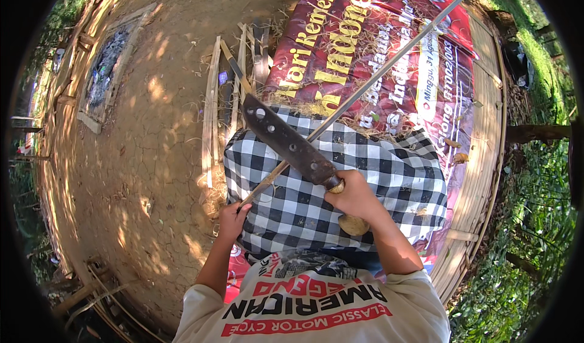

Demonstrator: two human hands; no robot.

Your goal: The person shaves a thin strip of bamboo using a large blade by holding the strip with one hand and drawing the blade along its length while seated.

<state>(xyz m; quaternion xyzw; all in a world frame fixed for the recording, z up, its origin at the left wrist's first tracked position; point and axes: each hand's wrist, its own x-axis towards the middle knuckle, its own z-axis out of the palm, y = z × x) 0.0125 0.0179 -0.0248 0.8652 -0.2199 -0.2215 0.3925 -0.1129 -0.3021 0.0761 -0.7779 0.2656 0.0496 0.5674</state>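
In my right hand (354, 198) is the wooden handle of a machete, its round knob showing below my fist. The dark, wide blade of the machete (289, 145) has several round holes and points up and to the left. Closed round the near end of a long bamboo strip (383, 69) is my left hand (232, 220). This strip slants away to the far right and passes beneath the blade, which crosses it above my lap. Whether the blade touches the strip I cannot tell. A black-and-white checked cloth (328, 191) covers my lap.
A red printed banner (292, 75) strewn with shavings lies ahead, over a bamboo platform (477, 179) on the right. Several split strips (210, 112) rest on the dirt floor (158, 173). At far left is a framed ash pit (109, 60); green plants grow at right.
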